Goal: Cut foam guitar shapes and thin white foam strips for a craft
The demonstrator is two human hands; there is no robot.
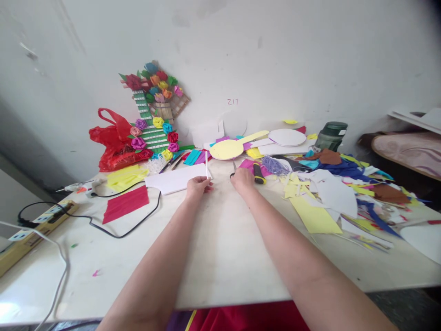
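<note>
My left hand (199, 187) is closed on a narrow white paper strip (206, 164), which points up and away from the fingers. A long white sheet (172, 180) lies just left of that hand, partly behind it. My right hand (243, 180) is closed around scissors (234, 166); the metal tip shows above the fingers and a bit of dark handle beside them, the remainder hidden. A yellow-and-black object (258, 174) lies right of this hand, its kind unclear. Bare tabletop separates the two hands.
Behind stand a paper-flower model (155, 124) and a red plastic bag (115, 142). Yellow (227, 150) and white (287, 137) paddle shapes lie at the back. Paper scraps (337, 193) and a dark bottle (331, 136) are right; a power strip (37, 230) and black cable (119, 236) left.
</note>
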